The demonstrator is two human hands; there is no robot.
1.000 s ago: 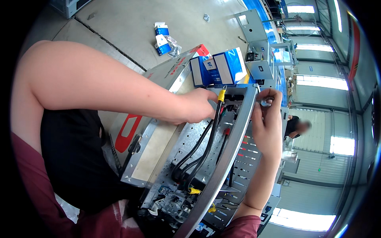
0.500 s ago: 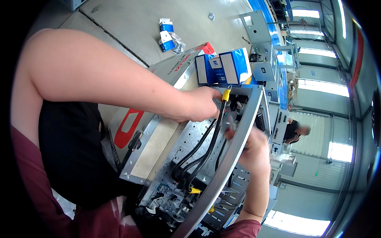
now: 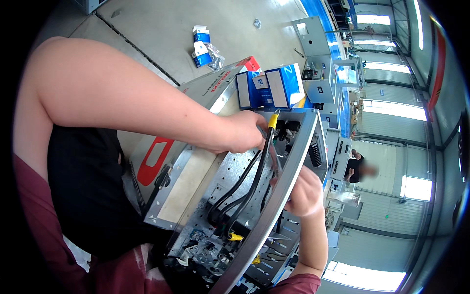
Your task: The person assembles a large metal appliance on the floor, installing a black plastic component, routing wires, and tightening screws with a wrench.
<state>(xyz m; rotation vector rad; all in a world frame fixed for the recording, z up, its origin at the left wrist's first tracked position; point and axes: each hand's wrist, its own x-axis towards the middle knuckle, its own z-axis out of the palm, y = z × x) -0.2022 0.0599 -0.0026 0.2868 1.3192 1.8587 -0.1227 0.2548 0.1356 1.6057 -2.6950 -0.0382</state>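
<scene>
My left hand (image 3: 247,131) reaches in from the left, its fingers closed around a black cable (image 3: 263,157) just below the yellow sleeve (image 3: 273,121) and bare metal lug at its end. On the other side of the metal frame rail (image 3: 274,210), my right hand (image 3: 306,193) is bent inward with curled fingers, partly hidden by the rail. A blurred, greyish-red slender thing (image 3: 277,164) shows between the rail and the cable, near the right fingertips; its kind is unclear. More black cables run down inside the open metal cabinet (image 3: 237,169) to another yellow sleeve (image 3: 235,237).
Blue-and-white boxes (image 3: 284,85) stand at the cabinet's far end. A grey-and-red case (image 3: 156,161) lies alongside, under my left forearm. Small cartons (image 3: 201,53) and plastic wrap are on the floor. Further off, a person (image 3: 360,166) stands near other metal cabinets (image 3: 320,78).
My right hand has shifted slightly down and left along the rail. The left hand keeps its place at the cable, and the whole view has moved a little.
</scene>
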